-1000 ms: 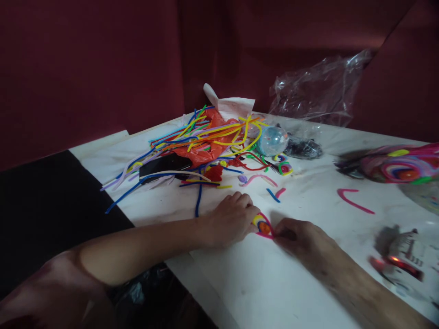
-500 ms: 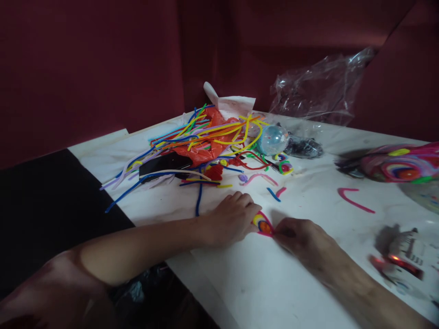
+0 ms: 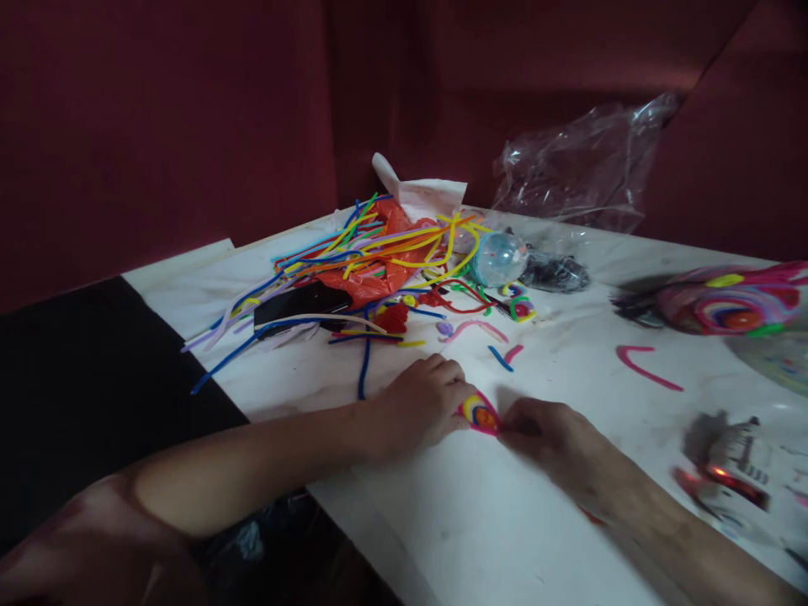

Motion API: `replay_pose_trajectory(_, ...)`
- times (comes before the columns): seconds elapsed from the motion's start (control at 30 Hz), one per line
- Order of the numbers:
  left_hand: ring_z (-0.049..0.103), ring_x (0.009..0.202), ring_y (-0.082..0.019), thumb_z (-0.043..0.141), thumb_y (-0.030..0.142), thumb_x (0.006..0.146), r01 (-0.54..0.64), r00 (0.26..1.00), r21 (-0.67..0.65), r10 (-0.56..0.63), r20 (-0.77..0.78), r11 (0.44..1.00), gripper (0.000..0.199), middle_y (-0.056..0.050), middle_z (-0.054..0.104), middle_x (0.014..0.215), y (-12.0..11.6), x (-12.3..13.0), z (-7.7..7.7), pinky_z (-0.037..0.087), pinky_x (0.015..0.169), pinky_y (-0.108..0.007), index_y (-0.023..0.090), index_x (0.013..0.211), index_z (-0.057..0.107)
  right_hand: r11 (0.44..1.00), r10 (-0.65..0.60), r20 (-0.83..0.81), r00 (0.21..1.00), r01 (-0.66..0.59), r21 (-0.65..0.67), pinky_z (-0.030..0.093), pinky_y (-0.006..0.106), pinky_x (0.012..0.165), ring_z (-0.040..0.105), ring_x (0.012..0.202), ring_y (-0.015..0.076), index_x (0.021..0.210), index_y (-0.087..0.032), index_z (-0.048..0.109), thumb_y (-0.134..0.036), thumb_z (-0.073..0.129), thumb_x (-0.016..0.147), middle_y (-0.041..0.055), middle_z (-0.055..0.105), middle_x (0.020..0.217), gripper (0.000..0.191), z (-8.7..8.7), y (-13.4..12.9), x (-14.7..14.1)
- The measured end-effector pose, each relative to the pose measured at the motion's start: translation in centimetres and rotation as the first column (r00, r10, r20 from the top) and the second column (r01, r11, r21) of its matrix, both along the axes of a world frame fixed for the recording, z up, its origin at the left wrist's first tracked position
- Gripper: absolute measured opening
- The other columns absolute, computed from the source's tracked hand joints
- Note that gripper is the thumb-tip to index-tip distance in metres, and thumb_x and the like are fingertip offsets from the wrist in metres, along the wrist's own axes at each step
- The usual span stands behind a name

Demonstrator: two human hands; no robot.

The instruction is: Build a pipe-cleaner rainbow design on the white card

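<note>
A small piece coiled from pipe cleaners (image 3: 483,417), with an orange middle, blue, white and yellow rings and a pink outer edge, lies between my hands just above the white table. My left hand (image 3: 426,400) is closed on its left end, covering that part. At its pointed right end, my right hand (image 3: 536,425) pinches the pink edge; the thumb and fingertip are partly hidden. Beyond my hands lie a short blue pipe cleaner piece (image 3: 500,358) and a bent pink pipe cleaner (image 3: 650,372).
A heap of coloured pipe cleaners (image 3: 379,244) covers the back left, with a clear ball (image 3: 498,258) beside it. A clear plastic bag (image 3: 581,164) leans on the dark red wall. At right are a pipe-cleaner-covered object (image 3: 732,303) and a white device with a red light (image 3: 736,471).
The view has shifted very slightly. Both hands keep their hold on the coiled piece, with hardly any visible movement.
</note>
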State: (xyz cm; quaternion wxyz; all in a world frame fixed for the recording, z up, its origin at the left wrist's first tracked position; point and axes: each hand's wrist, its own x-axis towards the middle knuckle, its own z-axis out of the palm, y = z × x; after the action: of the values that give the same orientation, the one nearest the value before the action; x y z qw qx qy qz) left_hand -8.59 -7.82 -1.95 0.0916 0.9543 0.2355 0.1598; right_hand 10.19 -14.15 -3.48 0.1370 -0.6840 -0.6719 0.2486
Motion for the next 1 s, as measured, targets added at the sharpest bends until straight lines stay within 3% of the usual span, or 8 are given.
replay_pose_trajectory(0.3,0.047,0.095,-0.019,0.055,0.028,0.077,-0.031,0.999,-0.046,0.032,0.029,0.998,0.042,-0.009,0.057,0.104,-0.28,0.32,0.16,0.037,0.085,-0.03,0.011,0.114,0.046,0.996,-0.082,0.19,0.978,0.076,0.039,0.03,0.021,0.047,0.051,0.057,0.014,0.074,-0.022,0.056,-0.03,0.049,0.076,-0.0032,0.056,0.063,0.011,0.8,-0.72,-0.84)
replay_pose_trajectory(0.43,0.046,0.099,-0.019,0.056,0.027,0.077,-0.049,0.997,-0.082,0.053,0.047,0.995,0.046,-0.009,0.055,0.109,-0.38,0.21,0.09,0.037,0.088,-0.031,0.011,0.118,0.042,0.991,-0.058,0.149,0.987,0.039,0.126,0.029,0.022,0.044,0.05,0.052,0.0155,0.097,-0.023,0.053,-0.038,0.041,0.078,-0.0023,0.054,0.061,0.028,0.52,-0.91,-0.74)
replay_pose_trajectory(0.53,0.047,0.098,-0.019,0.056,0.028,0.076,-0.055,0.997,-0.098,0.06,0.041,0.994,0.045,-0.009,0.055,0.108,-0.4,0.17,0.06,0.037,0.086,-0.032,0.012,0.117,0.043,0.993,-0.044,0.167,0.985,0.025,0.114,0.029,0.022,0.044,0.05,0.051,0.0161,0.106,-0.026,0.054,-0.039,0.042,0.077,-0.0023,0.054,0.061,0.034,0.43,-1.01,-0.6)
replay_pose_trajectory(0.7,0.047,0.097,-0.019,0.055,0.03,0.077,-0.056,0.997,-0.113,0.061,0.042,0.992,0.044,-0.008,0.055,0.108,-0.41,0.2,0.0,0.037,0.086,-0.033,0.014,0.117,0.043,0.99,-0.045,0.171,0.984,0.021,0.137,0.03,0.022,0.044,0.052,0.054,0.0161,0.102,-0.023,0.053,-0.038,0.045,0.076,-0.0021,0.056,0.064,0.032,0.63,-1.05,-0.64)
replay_pose_trajectory(0.83,0.047,0.097,-0.019,0.056,0.028,0.076,-0.057,0.997,-0.094,0.061,0.044,0.994,0.044,-0.008,0.055,0.108,-0.42,0.26,0.0,0.037,0.086,-0.033,0.013,0.116,0.044,0.991,0.012,0.198,0.98,-0.038,0.125,0.028,0.021,0.045,0.051,0.053,0.0149,0.081,-0.023,0.055,-0.036,0.043,0.077,-0.0024,0.055,0.062,0.018,0.68,-1.06,-0.79)
replay_pose_trajectory(1.0,0.048,0.097,-0.02,0.058,0.03,0.075,-0.033,0.999,-0.089,0.036,0.038,0.996,0.044,-0.009,0.057,0.105,-0.31,0.23,0.13,0.037,0.086,-0.033,0.012,0.113,0.046,0.988,0.073,0.196,0.978,-0.098,0.117,0.028,0.022,0.045,0.047,0.05,0.0147,0.069,-0.022,0.055,-0.034,0.037,0.077,-0.0012,0.053,0.059,0.023,0.76,-1.04,-1.01)
